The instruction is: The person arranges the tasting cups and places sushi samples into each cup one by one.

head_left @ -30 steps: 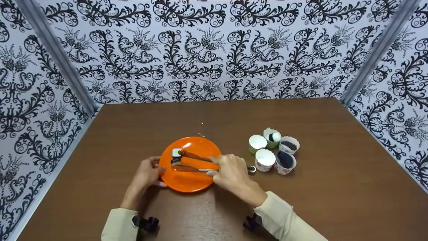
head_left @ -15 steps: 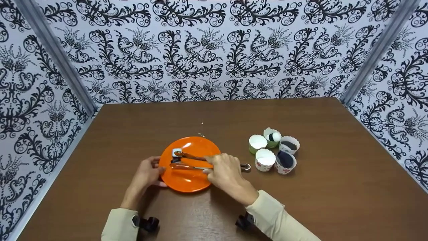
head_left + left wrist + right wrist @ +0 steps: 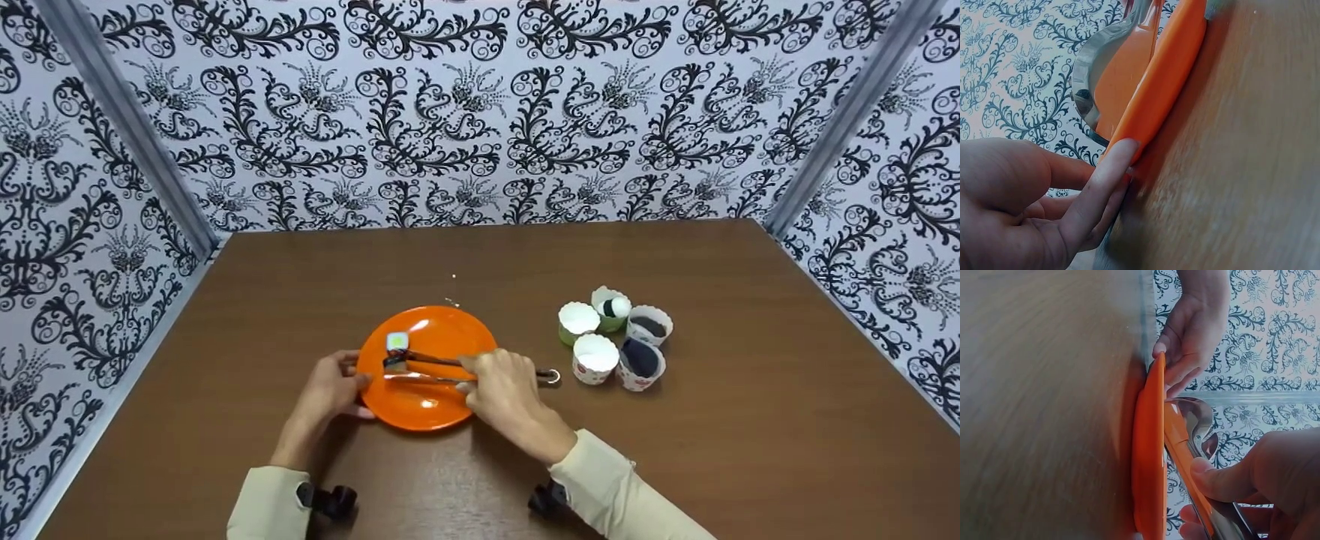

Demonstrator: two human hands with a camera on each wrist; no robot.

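Observation:
An orange plate (image 3: pixel 450 330) lies on the table in the head view. My left hand (image 3: pixel 328 388) holds its left rim between thumb and fingers. My right hand (image 3: pixel 510 397) grips metal tongs (image 3: pixel 431 359) over the plate, their tips pointing left. On the plate's left side sits a small white block with a yellow-green centre (image 3: pixel 397 341), resembling a sushi roll. Just in front of it is a dark-edged piece (image 3: pixel 394 364), partly hidden, with the tong tips on either side of it; contact is unclear. In the right wrist view the tongs (image 3: pixel 1188 464) slant beside the plate's edge.
Right of the plate several paper cups cluster, including a white-lined cup (image 3: pixel 595 358), a green cup holding a black-and-white piece (image 3: pixel 616 307), and a cup with dark contents (image 3: pixel 640 360). Pale crumbs (image 3: pixel 451 302) lie behind the plate. Patterned walls (image 3: pixel 465 112) enclose the table.
My right hand has shifted slightly left. The far tong tip has moved from the white block toward me, down to the dark-edged piece. The left hand and plate stay put.

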